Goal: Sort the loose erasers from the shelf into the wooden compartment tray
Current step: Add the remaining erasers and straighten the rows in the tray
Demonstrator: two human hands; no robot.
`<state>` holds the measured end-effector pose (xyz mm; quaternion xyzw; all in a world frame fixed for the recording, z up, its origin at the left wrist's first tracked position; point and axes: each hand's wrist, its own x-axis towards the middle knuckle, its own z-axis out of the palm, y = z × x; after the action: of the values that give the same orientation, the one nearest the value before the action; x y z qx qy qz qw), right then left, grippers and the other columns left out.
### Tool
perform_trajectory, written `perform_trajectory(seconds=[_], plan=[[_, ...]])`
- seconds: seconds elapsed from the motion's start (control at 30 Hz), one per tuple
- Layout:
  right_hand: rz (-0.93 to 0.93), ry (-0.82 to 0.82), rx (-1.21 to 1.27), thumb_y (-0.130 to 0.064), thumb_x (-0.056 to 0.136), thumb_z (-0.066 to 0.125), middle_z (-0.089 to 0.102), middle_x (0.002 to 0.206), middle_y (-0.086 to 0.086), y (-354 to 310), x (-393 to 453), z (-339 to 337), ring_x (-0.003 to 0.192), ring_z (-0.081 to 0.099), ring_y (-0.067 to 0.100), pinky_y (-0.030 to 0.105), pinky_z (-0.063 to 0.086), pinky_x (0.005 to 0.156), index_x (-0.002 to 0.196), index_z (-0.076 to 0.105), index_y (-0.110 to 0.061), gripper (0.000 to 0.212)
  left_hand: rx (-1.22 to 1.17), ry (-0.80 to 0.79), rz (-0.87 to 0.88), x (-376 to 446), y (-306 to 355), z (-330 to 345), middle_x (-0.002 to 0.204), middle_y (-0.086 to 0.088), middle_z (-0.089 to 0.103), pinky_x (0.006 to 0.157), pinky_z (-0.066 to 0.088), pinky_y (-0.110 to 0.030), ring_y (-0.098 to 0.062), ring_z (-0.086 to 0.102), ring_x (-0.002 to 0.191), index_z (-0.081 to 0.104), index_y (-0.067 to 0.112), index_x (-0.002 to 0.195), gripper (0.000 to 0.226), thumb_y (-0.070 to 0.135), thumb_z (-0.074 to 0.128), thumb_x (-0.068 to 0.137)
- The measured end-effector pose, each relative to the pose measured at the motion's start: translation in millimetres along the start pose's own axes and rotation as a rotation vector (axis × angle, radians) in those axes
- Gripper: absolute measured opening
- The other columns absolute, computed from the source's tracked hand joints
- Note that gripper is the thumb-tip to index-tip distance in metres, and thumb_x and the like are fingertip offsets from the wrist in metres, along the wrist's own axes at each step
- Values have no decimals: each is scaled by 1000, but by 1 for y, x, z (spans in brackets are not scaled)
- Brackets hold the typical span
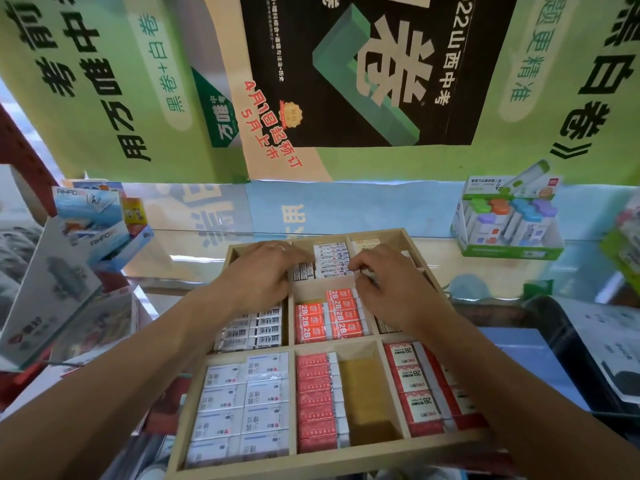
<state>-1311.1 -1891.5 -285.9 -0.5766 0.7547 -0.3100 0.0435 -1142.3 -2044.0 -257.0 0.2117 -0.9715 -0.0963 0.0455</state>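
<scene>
Head view, steeply down, close over tray [294, 344]

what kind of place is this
Probably a stationery shop: a wooden tray packed with wrapped erasers, a retail display box of coloured items on the glass counter, and exam-book posters behind.

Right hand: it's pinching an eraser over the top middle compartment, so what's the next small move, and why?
Probably lower the eraser held by the right hand into the top middle compartment, beside the matching white erasers stacked there. The left hand rests on that stack's left side, seemingly steadying it, and the wooden tray shows space there.
</scene>
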Motion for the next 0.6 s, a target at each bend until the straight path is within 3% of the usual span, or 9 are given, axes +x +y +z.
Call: perform_trajectory(seconds=[0.1,0.27,0.5,0.6], plan=[[2,-3,-10,-22,95,50,57,114,-4,0,1,0,104,49,7,20,40,87,113,61,-22,21,-22,-1,-43,4,0,0,140,-4,52,112,30,-36,-22,39,134,50,20,139,63,0,50,80],[12,-12,-3,-24,96,49,55,116,-5,1,2,0,106,49,7,23,44,89,114,60,-24,21,-124,8,-73,6,-3,4,131,-6,55,110,29,-34,-22,37,131,58,18,130,58,-7,48,79],[11,-12,-1,-25,95,49,56,114,-4,0,2,0,102,50,7,22,43,86,113,60,-24,21,29,-77,-90,30,-1,-11,115,1,67,100,33,-33,-24,47,119,64,25,122,48,22,37,83],[18,-18,2,-26,96,49,55,115,-4,-1,1,-1,103,50,7,22,44,87,114,59,-24,21,108,-164,-130,42,6,-19,101,0,69,88,36,-30,-21,50,104,71,32,110,38,19,46,85]])
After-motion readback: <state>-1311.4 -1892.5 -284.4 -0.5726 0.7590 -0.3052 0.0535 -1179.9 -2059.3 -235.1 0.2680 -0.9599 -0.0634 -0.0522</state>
